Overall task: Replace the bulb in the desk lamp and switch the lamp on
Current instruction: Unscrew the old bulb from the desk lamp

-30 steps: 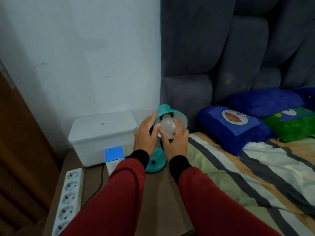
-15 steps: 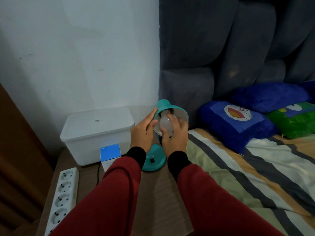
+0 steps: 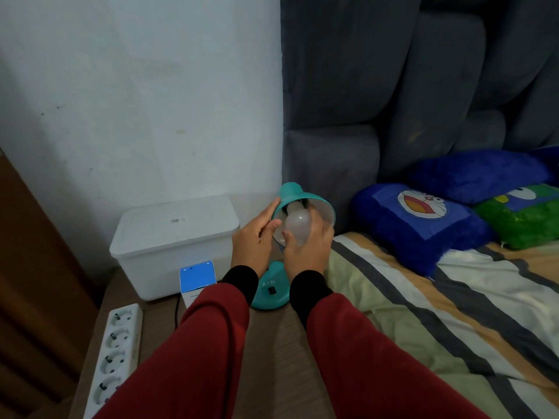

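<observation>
A small teal desk lamp stands on the wooden bedside table, its shade (image 3: 305, 193) tilted toward me and its round base (image 3: 272, 293) showing a black switch. A frosted white bulb (image 3: 298, 226) sits in the socket inside the shade, unlit. My left hand (image 3: 255, 241) holds the left rim of the shade. My right hand (image 3: 305, 247) is wrapped around the bulb from below, thumb on its left side. A blue and white bulb box (image 3: 196, 278) stands just left of the lamp base.
A white lidded plastic box (image 3: 174, 246) sits against the wall behind the bulb box. A white power strip (image 3: 113, 361) lies along the table's left edge, with a black cable beside it. The bed with a striped sheet (image 3: 423, 313) and blue pillows (image 3: 420, 225) adjoins on the right.
The view shifted slightly. My right hand has turned around the bulb, so the thumb now lies lower on its left side. The left hand stays on the shade.
</observation>
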A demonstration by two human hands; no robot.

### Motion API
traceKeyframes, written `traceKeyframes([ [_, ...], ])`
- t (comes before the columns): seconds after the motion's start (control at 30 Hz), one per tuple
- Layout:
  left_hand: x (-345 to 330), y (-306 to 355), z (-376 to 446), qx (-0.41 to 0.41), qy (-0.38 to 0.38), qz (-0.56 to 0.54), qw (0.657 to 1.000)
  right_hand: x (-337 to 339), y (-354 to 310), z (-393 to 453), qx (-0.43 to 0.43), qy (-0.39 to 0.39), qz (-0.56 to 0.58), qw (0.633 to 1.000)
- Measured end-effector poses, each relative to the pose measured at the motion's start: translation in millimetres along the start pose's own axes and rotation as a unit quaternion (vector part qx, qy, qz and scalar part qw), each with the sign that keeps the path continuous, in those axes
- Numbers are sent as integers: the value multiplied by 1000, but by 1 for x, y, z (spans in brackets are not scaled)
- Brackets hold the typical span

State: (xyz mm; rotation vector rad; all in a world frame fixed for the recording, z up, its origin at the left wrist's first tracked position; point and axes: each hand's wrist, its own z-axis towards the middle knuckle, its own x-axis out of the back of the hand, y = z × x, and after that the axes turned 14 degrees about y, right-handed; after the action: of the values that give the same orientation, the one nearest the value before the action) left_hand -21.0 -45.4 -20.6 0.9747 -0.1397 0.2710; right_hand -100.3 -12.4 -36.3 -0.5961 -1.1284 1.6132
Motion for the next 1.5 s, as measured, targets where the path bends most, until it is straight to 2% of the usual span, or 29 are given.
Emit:
traceKeyframes([
  [0.07, 0, 0, 0, -1, -1, -1, 1000, 1, 1, -1, -7, 1, 16, 1000],
  [0.17, 0, 0, 0, 7, -8, -1, 1000, 1, -2, 2, -130, 0, 68, 989],
  [0.2, 0, 0, 0, 9, -7, -3, 1000, 2, -2, 3, -138, -12, 60, 989],
  [0.37, -1, 2, -1, 8, 0, -5, 1000, 5, -1, 5, 13, -9, -27, 1000],
  [0.4, -1, 3, -1, 9, 1, -7, 1000, 5, -1, 4, 6, -6, -18, 1000],
  [0.53, -2, 4, -2, 17, -1, -12, 1000, 2, -2, 5, -113, -13, 23, 993],
  [0.73, -1, 5, -2, 15, -4, -4, 1000, 6, -3, 6, 33, 2, -45, 998],
  [0.77, -1, 5, -2, 15, -5, -4, 1000, 6, -3, 6, 25, 1, -34, 999],
  [0.9, -2, 4, -1, 28, -10, -8, 1000, 1, -5, 7, -108, 3, 28, 994],
  [1.07, -1, 5, 0, 25, -7, -5, 1000, 6, -1, 5, -4, -13, -19, 1000],
  [1.17, -1, 5, -1, 35, -9, -16, 999, 7, -4, 6, -49, -21, 35, 998],
  [1.27, 0, 6, -2, 32, -13, -15, 999, 8, -6, 7, -145, -19, 91, 985],
  [1.3, 0, 5, -2, 29, -12, -10, 999, 9, -6, 8, -149, -16, 88, 985],
  [1.43, 0, 5, -1, 28, -9, -2, 1000, 11, -6, 6, -34, -14, 28, 999],
  [1.5, 0, 5, -1, 31, -12, -6, 999, 10, -6, 4, -74, -24, 47, 996],
])
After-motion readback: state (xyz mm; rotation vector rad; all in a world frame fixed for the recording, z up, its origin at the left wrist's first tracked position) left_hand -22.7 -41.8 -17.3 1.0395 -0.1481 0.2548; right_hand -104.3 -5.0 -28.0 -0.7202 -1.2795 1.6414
